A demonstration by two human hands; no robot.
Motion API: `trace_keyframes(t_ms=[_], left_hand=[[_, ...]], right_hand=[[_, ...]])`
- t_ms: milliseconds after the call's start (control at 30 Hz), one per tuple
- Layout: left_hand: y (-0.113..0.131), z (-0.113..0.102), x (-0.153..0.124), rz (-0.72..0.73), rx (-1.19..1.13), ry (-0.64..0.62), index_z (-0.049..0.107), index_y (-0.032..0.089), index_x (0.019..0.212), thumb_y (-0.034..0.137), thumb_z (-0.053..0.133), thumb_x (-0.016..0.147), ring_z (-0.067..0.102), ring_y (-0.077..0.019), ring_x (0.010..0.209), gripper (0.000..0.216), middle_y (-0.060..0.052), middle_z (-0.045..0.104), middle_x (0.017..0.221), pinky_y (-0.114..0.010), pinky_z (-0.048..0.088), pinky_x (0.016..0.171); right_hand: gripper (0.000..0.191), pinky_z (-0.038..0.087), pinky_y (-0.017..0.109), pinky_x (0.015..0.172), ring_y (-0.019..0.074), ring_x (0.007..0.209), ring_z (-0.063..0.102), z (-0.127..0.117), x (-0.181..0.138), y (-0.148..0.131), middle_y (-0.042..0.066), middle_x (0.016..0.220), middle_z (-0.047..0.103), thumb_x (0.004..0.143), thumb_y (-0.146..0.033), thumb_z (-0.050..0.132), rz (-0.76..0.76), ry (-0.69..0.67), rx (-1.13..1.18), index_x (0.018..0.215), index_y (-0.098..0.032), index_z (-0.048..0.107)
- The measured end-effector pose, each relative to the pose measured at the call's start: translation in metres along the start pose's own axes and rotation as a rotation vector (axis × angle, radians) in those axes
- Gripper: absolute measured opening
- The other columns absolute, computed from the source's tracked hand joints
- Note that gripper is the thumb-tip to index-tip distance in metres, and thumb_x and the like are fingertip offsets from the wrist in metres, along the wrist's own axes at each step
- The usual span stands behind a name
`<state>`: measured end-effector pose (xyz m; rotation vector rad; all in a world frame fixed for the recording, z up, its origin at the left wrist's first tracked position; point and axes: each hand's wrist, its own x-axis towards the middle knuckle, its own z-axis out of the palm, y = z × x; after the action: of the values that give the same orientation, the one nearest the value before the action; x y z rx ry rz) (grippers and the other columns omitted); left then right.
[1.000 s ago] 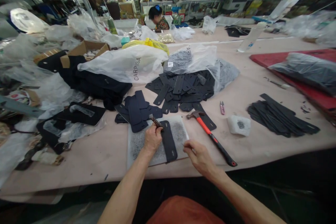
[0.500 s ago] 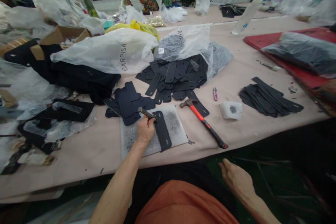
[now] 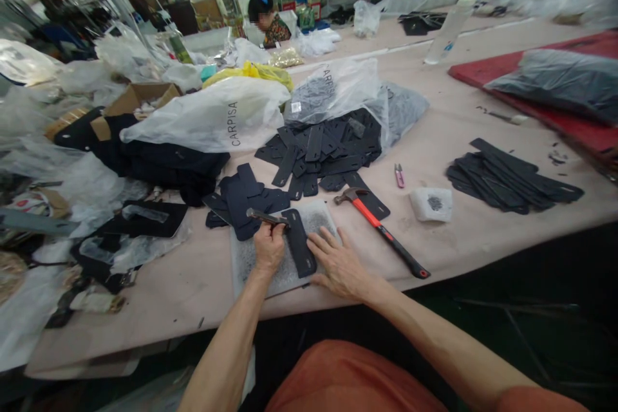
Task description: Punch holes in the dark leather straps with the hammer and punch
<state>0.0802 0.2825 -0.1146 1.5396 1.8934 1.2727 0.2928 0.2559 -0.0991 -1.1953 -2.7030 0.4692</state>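
My left hand (image 3: pixel 270 246) is closed around a dark metal punch (image 3: pixel 265 217), held tilted above the left edge of a black strip (image 3: pixel 300 241) with slots at its ends. The strip lies on a white, black-speckled board (image 3: pixel 251 273). My right hand (image 3: pixel 338 262) rests on the board's right side, fingers spread, with the fingertips at the strip's right edge. To the right lies a claw hammer (image 3: pixel 381 230) with an orange and black handle. Dark blank pieces (image 3: pixel 244 199) are heaped behind my left hand.
Farther back is a large pile of black strips (image 3: pixel 318 151) beside plastic bags (image 3: pixel 207 117). On the right lie pink thread snips (image 3: pixel 399 176), a white block (image 3: pixel 431 204) and a stack of strips (image 3: pixel 506 177). A person (image 3: pixel 277 29) sits across the table.
My right hand has come up from below the table edge onto the board beside the strip. My left hand still holds the punch by the strip. The view has shifted slightly.
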Motion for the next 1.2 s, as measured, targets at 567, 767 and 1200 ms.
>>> trace_keyframes(t_ms=[567,767,1200], left_hand=[[0.002,-0.002,-0.023,0.009,0.029,-0.178,0.069,0.021,0.097,0.030,0.050,0.088,0.068,-0.0214,0.096,0.022,-0.006,0.073,0.099,-0.036,0.054,0.090],[0.000,0.000,-0.024,0.052,0.059,-0.199,0.069,0.022,0.098,0.033,0.051,0.089,0.067,-0.0217,0.098,0.023,-0.006,0.073,0.100,-0.037,0.053,0.091],[-0.003,0.004,-0.025,0.106,0.136,-0.178,0.070,0.020,0.100,0.031,0.051,0.089,0.068,-0.0220,0.097,0.024,-0.007,0.073,0.102,-0.037,0.052,0.093]], right_hand=[[0.056,0.014,0.062,0.111,0.0356,0.140,0.024,0.001,0.047,0.015,0.010,0.150,0.040,0.088,-0.041,0.056,0.092,0.111,0.090,0.140,-0.023,0.047],[0.054,0.013,0.062,0.111,0.0359,0.140,0.024,0.000,0.048,0.017,0.009,0.150,0.040,0.087,-0.038,0.056,0.109,0.120,0.120,0.138,-0.022,0.049],[0.052,0.013,0.061,0.112,0.0367,0.139,0.025,0.003,0.047,0.016,0.007,0.150,0.040,0.087,-0.036,0.055,0.122,0.152,0.133,0.137,-0.022,0.050]])
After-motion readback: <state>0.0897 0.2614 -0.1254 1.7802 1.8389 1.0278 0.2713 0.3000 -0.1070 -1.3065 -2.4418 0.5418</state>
